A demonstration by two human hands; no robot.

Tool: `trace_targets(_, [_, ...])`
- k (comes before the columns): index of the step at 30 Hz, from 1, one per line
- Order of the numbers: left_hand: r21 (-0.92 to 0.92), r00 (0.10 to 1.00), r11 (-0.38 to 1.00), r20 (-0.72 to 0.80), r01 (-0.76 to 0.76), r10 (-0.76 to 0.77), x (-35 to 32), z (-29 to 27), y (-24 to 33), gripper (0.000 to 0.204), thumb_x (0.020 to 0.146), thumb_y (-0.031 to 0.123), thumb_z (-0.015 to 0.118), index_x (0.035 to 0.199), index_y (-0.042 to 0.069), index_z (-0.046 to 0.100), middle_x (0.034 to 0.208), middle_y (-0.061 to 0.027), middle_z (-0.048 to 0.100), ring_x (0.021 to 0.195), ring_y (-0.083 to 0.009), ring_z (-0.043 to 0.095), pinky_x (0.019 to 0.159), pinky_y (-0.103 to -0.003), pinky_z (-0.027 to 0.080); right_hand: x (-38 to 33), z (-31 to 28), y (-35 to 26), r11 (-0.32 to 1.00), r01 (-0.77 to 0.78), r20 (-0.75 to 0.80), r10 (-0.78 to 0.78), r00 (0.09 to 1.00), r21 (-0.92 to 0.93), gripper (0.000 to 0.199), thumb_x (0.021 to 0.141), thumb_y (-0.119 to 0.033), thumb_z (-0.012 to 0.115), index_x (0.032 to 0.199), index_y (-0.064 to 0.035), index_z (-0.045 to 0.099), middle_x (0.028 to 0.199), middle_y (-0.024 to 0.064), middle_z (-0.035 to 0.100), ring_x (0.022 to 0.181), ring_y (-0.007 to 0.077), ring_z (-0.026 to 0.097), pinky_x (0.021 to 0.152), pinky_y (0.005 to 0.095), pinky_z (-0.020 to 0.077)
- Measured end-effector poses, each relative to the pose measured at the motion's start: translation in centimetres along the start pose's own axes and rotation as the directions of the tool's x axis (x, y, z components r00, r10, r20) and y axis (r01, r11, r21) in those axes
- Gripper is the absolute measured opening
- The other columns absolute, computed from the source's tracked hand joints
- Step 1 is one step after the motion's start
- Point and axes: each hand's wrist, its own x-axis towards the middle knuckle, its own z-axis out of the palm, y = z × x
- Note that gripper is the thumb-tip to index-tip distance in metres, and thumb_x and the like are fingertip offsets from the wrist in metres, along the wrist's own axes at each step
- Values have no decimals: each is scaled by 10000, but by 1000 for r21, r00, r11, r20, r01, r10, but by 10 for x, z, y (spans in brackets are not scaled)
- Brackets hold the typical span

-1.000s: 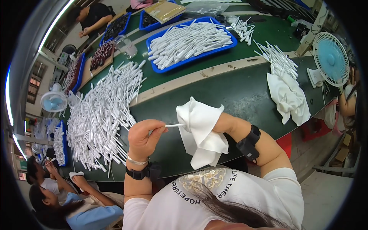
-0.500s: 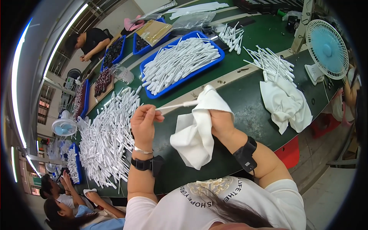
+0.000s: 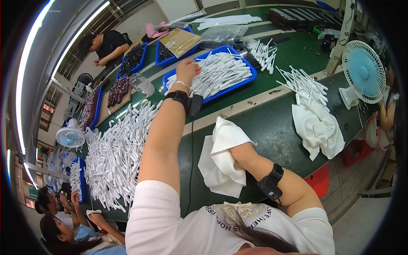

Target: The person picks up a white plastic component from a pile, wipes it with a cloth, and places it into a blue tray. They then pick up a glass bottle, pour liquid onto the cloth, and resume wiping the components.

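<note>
My left hand (image 3: 187, 70) is stretched far forward over the blue tray (image 3: 253, 76), which is full of white sticks (image 3: 223, 74). Its fingers point away from me, so I cannot tell if they hold a stick. A black band sits on that wrist. My right hand (image 3: 240, 153) rests low on the green table (image 3: 272, 123), close to my body, and grips a crumpled white cloth (image 3: 219, 168). This wrist also wears a black band.
A big heap of white sticks (image 3: 114, 157) covers the table at my left. A second white cloth (image 3: 318, 127), more sticks (image 3: 301, 83) and a blue fan (image 3: 361, 72) lie right. Blue trays of dark parts (image 3: 131, 59) stand behind. Other people (image 3: 63, 221) work nearby.
My left hand held a white stick against the cloth near my chest; it has since reached forward to the blue tray. My right hand has dropped to the table with the cloth.
</note>
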Motion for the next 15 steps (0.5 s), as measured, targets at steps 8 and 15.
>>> trace_targets(8, [-111, 981, 984, 144, 143, -126, -58, -69, 31, 400, 839, 77, 479, 1203, -12, 341, 899, -178, 581, 766, -244, 604, 656, -306, 514, 7, 4, 27, 987, -87, -47, 94, 994, 133, 267, 866, -169, 478, 1105, -52, 500, 964, 13, 532, 865, 105, 502, 754, 257, 428])
trace_targets(15, [482, 917, 873, 310, 76, -251, -250, -195, 100, 190, 829, 129, 528, 959, -10, 548, 761, -66, 609, 625, -106, 584, 574, -234, 483, 3, 6, 19, 920, -244, -72, 278, 958, 308, 355, 866, -193, 485, 1185, -40, 465, 1101, 71, 535, 961, 184, 537, 807, 309, 457])
